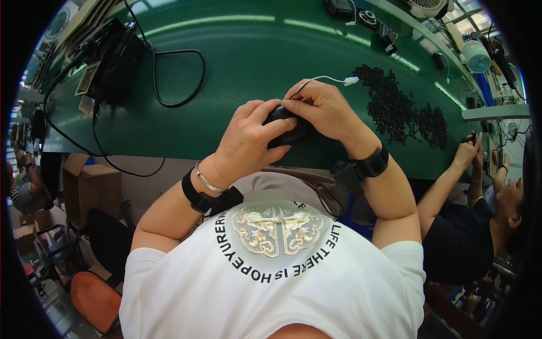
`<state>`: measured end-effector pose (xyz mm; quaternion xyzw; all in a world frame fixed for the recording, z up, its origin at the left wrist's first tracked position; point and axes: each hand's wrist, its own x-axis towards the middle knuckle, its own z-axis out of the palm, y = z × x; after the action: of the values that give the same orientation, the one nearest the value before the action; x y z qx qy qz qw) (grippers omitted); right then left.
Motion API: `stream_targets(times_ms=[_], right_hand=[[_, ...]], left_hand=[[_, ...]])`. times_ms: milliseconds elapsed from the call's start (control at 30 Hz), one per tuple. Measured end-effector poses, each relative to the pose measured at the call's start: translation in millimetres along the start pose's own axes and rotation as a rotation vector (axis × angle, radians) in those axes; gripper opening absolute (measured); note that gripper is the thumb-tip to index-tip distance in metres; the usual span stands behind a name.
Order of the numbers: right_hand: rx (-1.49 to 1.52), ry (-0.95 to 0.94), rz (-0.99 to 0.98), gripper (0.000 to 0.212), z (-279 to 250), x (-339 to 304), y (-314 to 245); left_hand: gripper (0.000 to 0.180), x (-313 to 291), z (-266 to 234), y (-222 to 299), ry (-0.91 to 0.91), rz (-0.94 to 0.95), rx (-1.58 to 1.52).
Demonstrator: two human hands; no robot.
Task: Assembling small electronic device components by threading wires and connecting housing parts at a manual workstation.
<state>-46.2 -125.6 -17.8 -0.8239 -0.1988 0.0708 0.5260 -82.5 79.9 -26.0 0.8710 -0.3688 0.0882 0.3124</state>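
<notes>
One long green table [243, 51] fills the upper half of the frame. At its upper left sits a black box [116, 59] with trailing cables; at the right, a heap of small black parts [403, 113]. At centre, the left hand [248, 141] and right hand [324, 110] both clasp a small black device [288, 129], whose thin white wire [330, 79] arcs above it.

White short-sleeved T-shirt [271, 282] with a circular emblem; black wrist straps [361, 166]; a silver bangle [208, 182] on the left.
</notes>
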Motion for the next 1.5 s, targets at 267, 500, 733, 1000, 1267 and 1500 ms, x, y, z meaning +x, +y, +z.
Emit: stream_targets(times_ms=[267,500,733,1000,1267,1500], right_hand=[[-0.068,0.036,-0.141,0.009,2,-4,6],[-0.154,0.154,-0.180,0.008,11,-5,7],[-0.594,0.244,-0.429,0.013,-26,-19,-4],[-0.712,0.484,0.198,0.017,-92,-79,44],[-0.882,0.505,0.106,0.014,-82,-80,55],[-0.887,0.541,0.109,0.013,-81,-79,54]], left_hand=[[0.047,1,-3,-1,-0.027,0.013,-0.043],[0.044,0,2,2,-0.003,0.017,0.005],[0.048,-1,1,0,-0.001,-0.010,-0.052],[0.050,0,2,-3,0.009,0.012,-0.055],[0.050,-1,3,-3,0.009,-0.001,-0.031],[0.052,-3,4,-3,0.015,0.004,-0.025]])
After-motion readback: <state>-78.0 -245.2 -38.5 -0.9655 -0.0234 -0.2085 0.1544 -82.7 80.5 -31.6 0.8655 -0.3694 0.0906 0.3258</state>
